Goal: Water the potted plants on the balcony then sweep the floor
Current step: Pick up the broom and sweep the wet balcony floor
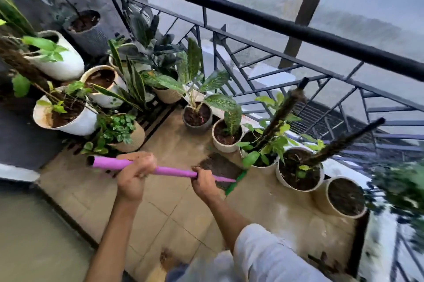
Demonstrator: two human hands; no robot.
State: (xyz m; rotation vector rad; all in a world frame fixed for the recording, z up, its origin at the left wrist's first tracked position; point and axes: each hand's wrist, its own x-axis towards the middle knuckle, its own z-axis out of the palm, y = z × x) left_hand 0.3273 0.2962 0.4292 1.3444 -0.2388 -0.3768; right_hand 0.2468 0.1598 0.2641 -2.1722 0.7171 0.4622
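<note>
The tiled floor [160, 213] lies below, pots lining the railing [252, 15]. The purple broom handle [110, 163] runs left to right, dropping toward the dark bristle head [218, 164] by the pots. Left hand [134, 174] grips it high; right hand [205, 182] grips lower, nearer the bristles.

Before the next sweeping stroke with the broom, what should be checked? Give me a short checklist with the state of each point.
1. Left hand grips the purple broom handle: ok.
2. Right hand grips the handle lower down: ok.
3. Broom head is on the tiled floor: cannot tell, it is blurred.
4. Broom head is apart from the nearest white pot: not ok, it is right beside it.
5. Floor dry enough to sweep: cannot tell; the tiles look shiny.
</note>
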